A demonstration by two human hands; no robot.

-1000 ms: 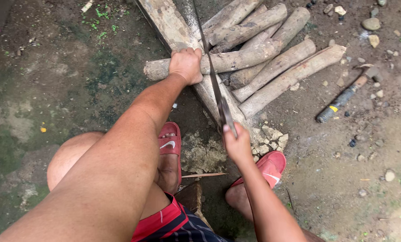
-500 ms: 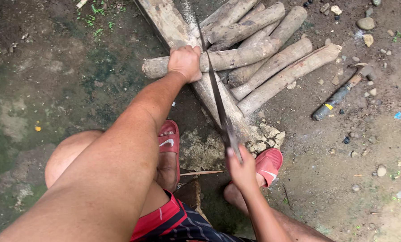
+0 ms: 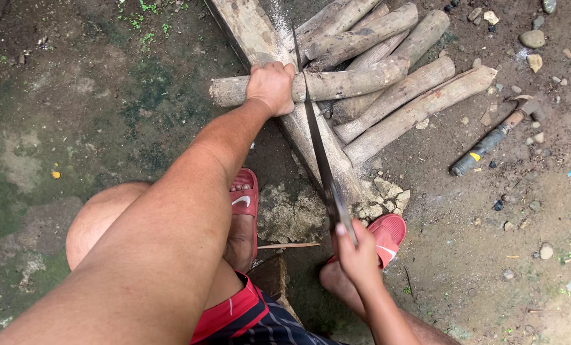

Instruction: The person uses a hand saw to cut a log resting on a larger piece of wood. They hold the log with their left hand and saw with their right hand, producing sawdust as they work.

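Left hand [image 3: 270, 86] clamped over a round log [image 3: 336, 84], grip wrapped fully around the bark, pinning it across a slanted plank [image 3: 311, 137]. Log lying crosswise, resting on the plank and against a stack of similar logs [image 3: 400, 96] fanned out to the right. Right hand [image 3: 357, 252] closed around the handle of a handsaw [image 3: 317, 147], fingers curled tight, forefinger extended along the handle. Blade running up from the right hand to the log, meeting it just beside the left hand's fingers; depth of the cut perhaps shallow, hard to tell from this angle. Red slippers on both feet: left slipper [image 3: 244, 191] just beside the plank's lower end, right slipper [image 3: 386, 231] touching the rubble there. Hammer [image 3: 493, 137] lying on the dirt ground [image 3: 75, 115], well apart to the right, among scattered stones.
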